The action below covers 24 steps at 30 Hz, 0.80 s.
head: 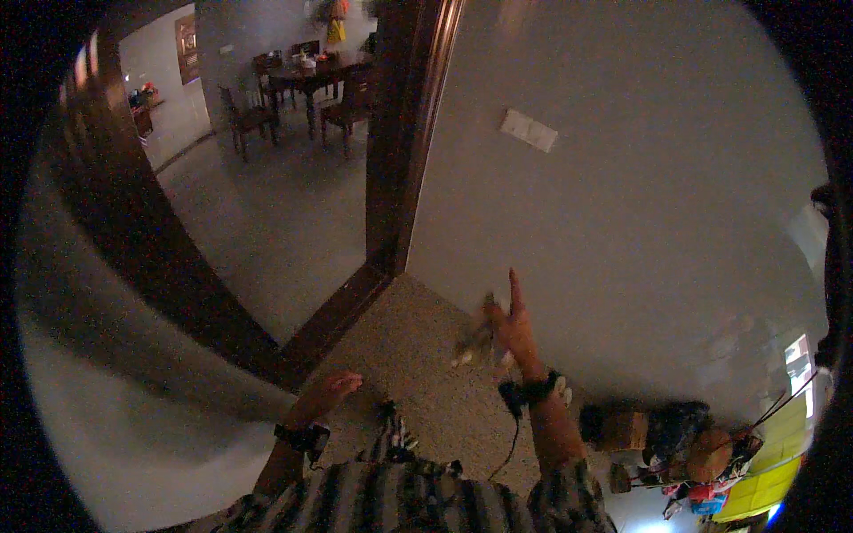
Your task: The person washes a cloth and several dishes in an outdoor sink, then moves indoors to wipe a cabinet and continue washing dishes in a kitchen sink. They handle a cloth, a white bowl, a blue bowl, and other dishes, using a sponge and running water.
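My right hand (513,326) is raised in front of the pale wall (633,200), its index finger pointing up and apart from the other fingers. A blurred grey-brown bundle (472,341) hangs at its curled fingers; low light and motion hide what it is. Higher on the wall is a white switch plate (528,130), well beyond the fingertip. My left hand (330,393) is low near the foot of the door frame (293,363); nothing shows in it, though its fingers are dim. Dark bands with attached devices circle both wrists.
A doorway with a dark wooden jamb (393,133) opens left onto a room with a dining table (320,70) and chairs (250,120). Speckled flooring (413,340) lies below me. Boxes (625,430), a round brown object (708,455) and yellow material (766,490) crowd the lower right.
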Available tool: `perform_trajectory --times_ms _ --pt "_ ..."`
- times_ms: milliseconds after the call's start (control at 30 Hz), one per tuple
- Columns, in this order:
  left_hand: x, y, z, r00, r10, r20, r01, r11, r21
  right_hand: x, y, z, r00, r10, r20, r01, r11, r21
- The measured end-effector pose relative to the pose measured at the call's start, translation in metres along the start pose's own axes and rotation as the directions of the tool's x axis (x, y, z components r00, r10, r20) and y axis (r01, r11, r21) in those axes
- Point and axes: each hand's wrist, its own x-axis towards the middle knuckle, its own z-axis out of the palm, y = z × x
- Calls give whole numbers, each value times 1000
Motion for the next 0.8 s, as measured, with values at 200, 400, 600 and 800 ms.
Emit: perform_trajectory --times_ms 200,400,600,800 --pt "-4 -61 -32 961 261 -88 -261 965 12 120 -46 37 994 -34 -105 55 976 211" --pt "11 -27 -72 977 176 -121 -180 983 -25 231 -51 11 985 -36 -171 28 999 -45" --pt "-39 11 -103 979 22 -204 -39 996 -80 226 -21 -10 930 -187 -318 143 977 -156" --pt "-138 32 -92 942 -36 -333 20 998 -51 68 -59 -50 854 -152 -498 -108 884 -455"
